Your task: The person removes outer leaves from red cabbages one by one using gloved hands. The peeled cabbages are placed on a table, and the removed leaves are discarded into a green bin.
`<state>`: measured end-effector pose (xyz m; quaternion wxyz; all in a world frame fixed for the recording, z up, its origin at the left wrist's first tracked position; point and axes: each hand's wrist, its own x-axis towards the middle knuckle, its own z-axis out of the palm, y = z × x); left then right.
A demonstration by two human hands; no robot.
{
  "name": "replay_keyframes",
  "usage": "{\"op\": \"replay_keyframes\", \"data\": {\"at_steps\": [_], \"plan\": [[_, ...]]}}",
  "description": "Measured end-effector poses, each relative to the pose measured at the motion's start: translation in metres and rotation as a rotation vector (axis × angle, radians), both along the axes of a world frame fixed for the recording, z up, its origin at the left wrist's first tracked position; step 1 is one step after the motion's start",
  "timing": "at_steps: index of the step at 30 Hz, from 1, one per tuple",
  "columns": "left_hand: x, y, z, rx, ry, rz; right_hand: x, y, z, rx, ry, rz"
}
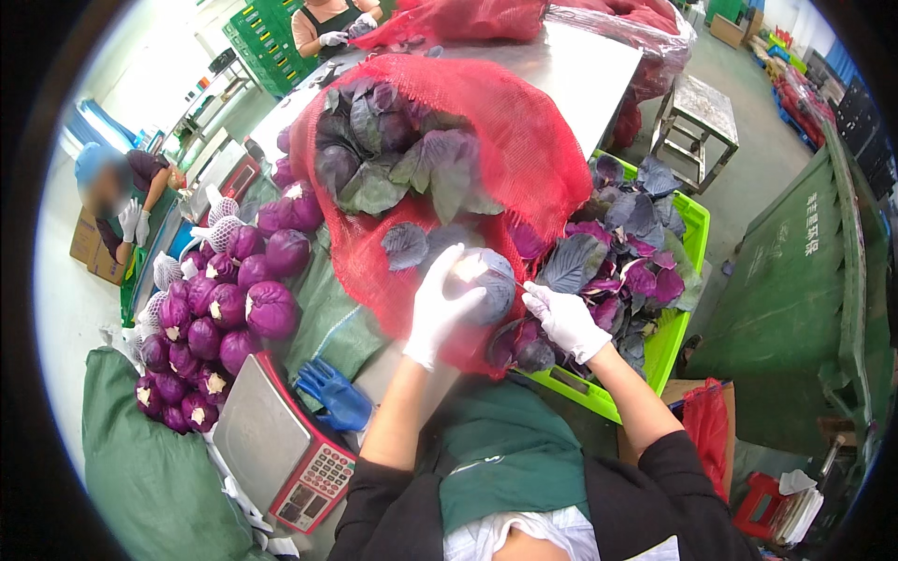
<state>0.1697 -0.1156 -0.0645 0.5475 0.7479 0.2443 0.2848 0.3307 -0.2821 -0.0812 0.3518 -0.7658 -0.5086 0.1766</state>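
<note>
My left hand [443, 305], in a white glove, grips a red cabbage [492, 286] that still wears dusky outer leaves; its pale cut stem faces up. Close to its right side is my gloved right hand [561, 317], fingers closed around what seems a thin tool, mostly hidden. Both hands are over the near edge of an opened red mesh sack [523, 133], where more leafy cabbages [379, 147] lie. Trimmed, shiny purple cabbages [271, 311] are piled at the left. Loose leaves [635, 231] fill a lime-green crate [673, 350] at the right.
A scale [263, 435] and a blue glove [337, 396] lie at the near left. A large green bin [779, 294] stands right, a metal stool [701, 116] behind the crate. Co-workers stand at the far left [133, 182] and across the steel table [596, 77].
</note>
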Motion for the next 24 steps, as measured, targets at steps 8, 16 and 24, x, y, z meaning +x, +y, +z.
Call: {"op": "replay_keyframes", "data": {"at_steps": [8,16,24], "plan": [[0.004,-0.01,0.014,-0.092,-0.031,-0.003,-0.001,0.001,-0.01,-0.158,-0.134,-0.014],[0.0,-0.011,0.013,-0.023,0.001,0.044,0.003,-0.032,-0.028,-0.187,0.107,-0.081],[0.014,-0.035,0.003,0.393,0.04,0.112,-0.026,0.033,-0.012,0.1,-0.168,-0.222]]}}
